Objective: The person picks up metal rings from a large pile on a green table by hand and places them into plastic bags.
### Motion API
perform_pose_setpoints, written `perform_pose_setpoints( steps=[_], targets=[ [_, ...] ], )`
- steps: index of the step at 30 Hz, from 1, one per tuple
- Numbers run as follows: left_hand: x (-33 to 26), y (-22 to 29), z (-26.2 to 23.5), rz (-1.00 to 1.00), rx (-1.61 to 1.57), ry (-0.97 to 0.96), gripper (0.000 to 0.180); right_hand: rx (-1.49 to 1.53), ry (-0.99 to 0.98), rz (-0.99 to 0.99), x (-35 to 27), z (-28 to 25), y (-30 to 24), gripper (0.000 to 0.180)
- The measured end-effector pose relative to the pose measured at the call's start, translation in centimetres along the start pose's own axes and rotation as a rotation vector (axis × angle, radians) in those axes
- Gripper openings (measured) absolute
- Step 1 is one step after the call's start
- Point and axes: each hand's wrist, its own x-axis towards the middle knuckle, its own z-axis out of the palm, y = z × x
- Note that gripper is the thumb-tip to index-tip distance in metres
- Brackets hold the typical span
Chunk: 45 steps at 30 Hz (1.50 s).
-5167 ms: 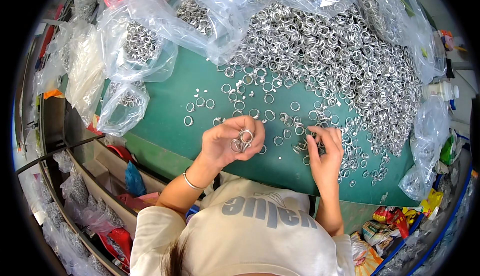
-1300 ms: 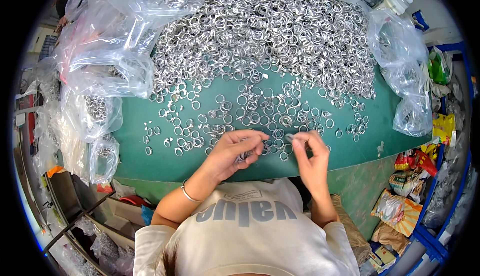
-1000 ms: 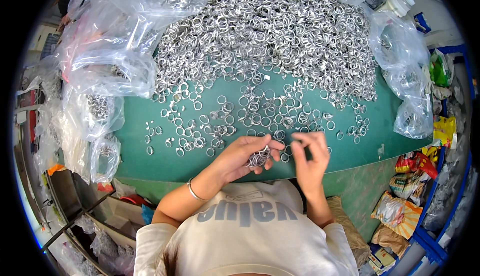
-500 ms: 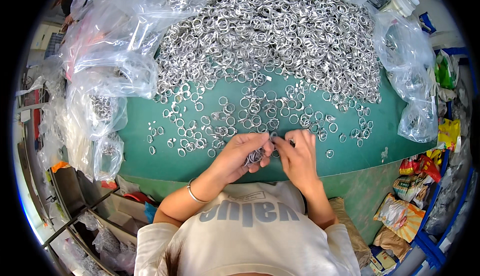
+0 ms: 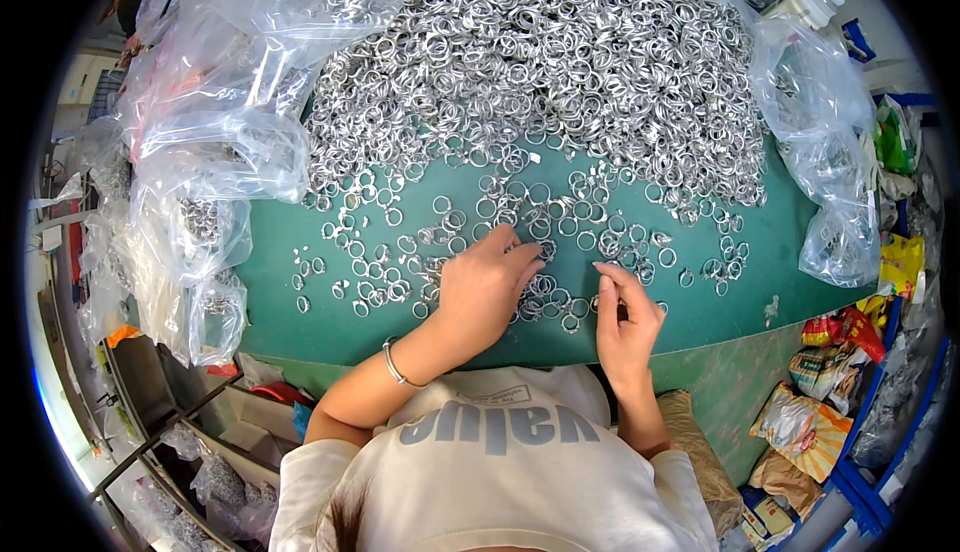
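Hands (image 5: 482, 287) now apart, loose rings (image 5: 548, 302) between

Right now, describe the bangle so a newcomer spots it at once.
Find the green table with its big ring pile, then the left hand on the pile's near side. Follow that hand back to its wrist, where the bangle sits. It's a single silver-coloured band, worn rather than lying loose, and far wider across than any ring in the pile.
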Motion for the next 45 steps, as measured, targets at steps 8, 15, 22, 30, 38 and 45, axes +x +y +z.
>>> perform_pose_setpoints(
  steps=[8, 15, 22, 30, 38, 45],
  targets=[
    [1.6, 0.2, 0.7, 0.003, 0.073, -0.089, 0.017, -0.07, -0.028, -0.031, 0.7, -0.5, 0.4, 0.011],
    [1.5, -1.8, 0.1, -0.138, -0.449, -0.089, 0.018, -0.074, 0.012, -0.006, 0.4, -1.3, 0.5, 0.011],
    [1.1, -0.2, 0.0, 0.002, 0.118, -0.06, 0.022, -0.122, -0.122, -0.055, 0.1, -0.7, -0.1, 0.012],
    [1.9, -1.2, -0.7, 0.008, -0.259, -0.062, 0.015, -0.152, -0.057, -0.044, -0.3, -1.7, 0.2, 0.013],
    [0.0, -2.8, -2.3, -0.107, -1.818, -0.371, 0.023, -0.243, -0.36, -0.131, -0.2, -3.0, -1.1, 0.024],
    [-1.4, -1.2, -1.7, -0.258, -1.355, -0.359, 0.021, -0.395, -0.283, -0.149, -1.3, -1.4, 0.1, 0.029]
  ],
)
